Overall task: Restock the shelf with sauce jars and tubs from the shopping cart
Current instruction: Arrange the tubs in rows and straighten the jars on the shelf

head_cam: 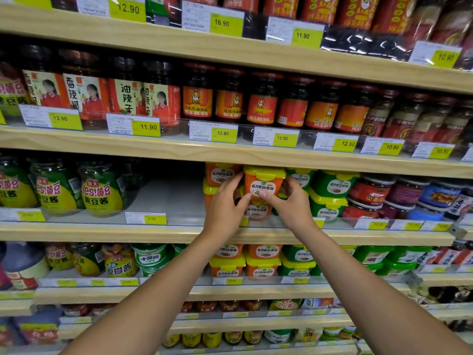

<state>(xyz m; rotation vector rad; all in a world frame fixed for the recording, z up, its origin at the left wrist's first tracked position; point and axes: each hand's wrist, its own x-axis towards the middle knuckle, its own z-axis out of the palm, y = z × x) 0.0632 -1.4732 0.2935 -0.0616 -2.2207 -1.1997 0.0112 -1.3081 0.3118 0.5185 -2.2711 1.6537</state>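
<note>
An orange sauce tub (263, 183) with a yellow lid sits on top of another orange tub (259, 212) on the third shelf (179, 233) from the top. My left hand (225, 204) grips the upper tub's left side, and my right hand (291, 201) grips its right side, thumbs on the front label. More orange tubs (220, 174) stand stacked just to the left behind my left hand. Green tubs (332, 185) are stacked to the right. The shopping cart is out of view.
A bare stretch of shelf (166, 198) lies between the green-labelled jars (102, 190) at left and the orange tubs. Red-labelled chili jars (230, 98) fill the shelf above. Lower shelves hold more orange and green tubs (261, 267). Yellow price tags (154, 219) line the shelf edges.
</note>
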